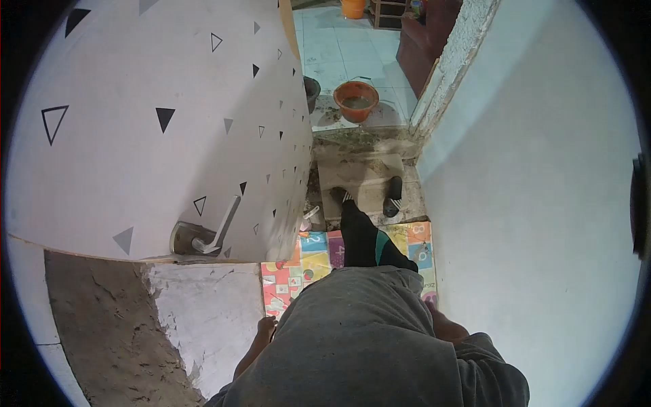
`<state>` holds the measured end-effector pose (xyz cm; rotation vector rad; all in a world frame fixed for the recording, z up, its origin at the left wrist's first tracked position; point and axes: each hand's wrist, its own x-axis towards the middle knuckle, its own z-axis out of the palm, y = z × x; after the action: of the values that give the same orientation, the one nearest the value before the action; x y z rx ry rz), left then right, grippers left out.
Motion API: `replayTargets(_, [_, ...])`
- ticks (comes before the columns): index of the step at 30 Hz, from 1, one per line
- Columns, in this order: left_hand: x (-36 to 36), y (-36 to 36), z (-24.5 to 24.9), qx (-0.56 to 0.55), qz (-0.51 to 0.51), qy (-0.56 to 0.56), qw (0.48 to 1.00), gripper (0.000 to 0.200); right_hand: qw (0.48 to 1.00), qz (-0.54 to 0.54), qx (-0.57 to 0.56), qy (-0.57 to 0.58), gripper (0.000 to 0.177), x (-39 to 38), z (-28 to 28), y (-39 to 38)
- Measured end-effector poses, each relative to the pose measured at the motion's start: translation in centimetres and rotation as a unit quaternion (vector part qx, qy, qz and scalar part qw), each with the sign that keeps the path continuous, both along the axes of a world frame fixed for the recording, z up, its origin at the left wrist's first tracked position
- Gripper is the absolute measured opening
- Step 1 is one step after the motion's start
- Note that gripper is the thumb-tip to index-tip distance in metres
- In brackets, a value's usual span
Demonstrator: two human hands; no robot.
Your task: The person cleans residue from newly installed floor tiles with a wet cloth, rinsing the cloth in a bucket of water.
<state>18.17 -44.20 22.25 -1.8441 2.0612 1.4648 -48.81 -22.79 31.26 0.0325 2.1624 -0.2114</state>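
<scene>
My left hand [267, 324] hangs low beside my grey shirt, near the bare wall edge. It is small and partly hidden, so its fingers cannot be made out. On the other side, my right hand [432, 309] is mostly covered by the shirt, close to the white wall. Ahead, one leg in black trousers [359, 234] reaches forward over the colourful mat [315, 263]. Its foot is at a dark striped slipper [341, 195]. The other black slipper [392, 197] lies on the step to the right.
A white door [135, 156] with triangles and a metal handle [220, 227] stands at the left. Beyond the worn step [366, 169], an orange basin [356, 102] of murky liquid sits on pale tiles. A dark container [311, 93] is partly hidden by the door.
</scene>
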Motion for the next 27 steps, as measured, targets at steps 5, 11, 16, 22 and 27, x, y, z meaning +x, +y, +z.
replayTargets(5, [0.1,0.9,3.9,0.075,0.162,0.171,0.969,0.027,0.966,0.249,0.005,0.062,0.057,-6.2,-3.8,-0.7])
replayTargets(11, [4.3,4.4,5.4,0.006,-0.167,-0.227,0.959,0.032,0.995,0.023,-0.075,0.055,0.050,-7.2,2.6,-3.7])
replayTargets(16, [5.4,5.9,6.0,0.112,-0.093,-0.211,0.967,0.035,0.999,0.005,-0.031,0.030,0.057,-5.9,0.9,0.7])
replayTargets(22, [-0.5,-3.8,3.8,0.101,-0.252,-0.288,0.918,0.039,0.995,-0.079,-0.056,0.010,0.050,-0.2,2.5,6.6])
replayTargets(27, [-14.9,-17.0,5.3,-0.034,-0.008,-0.047,0.998,0.030,0.994,-0.110,-0.006,-0.015,0.050,0.0,4.5,8.8])
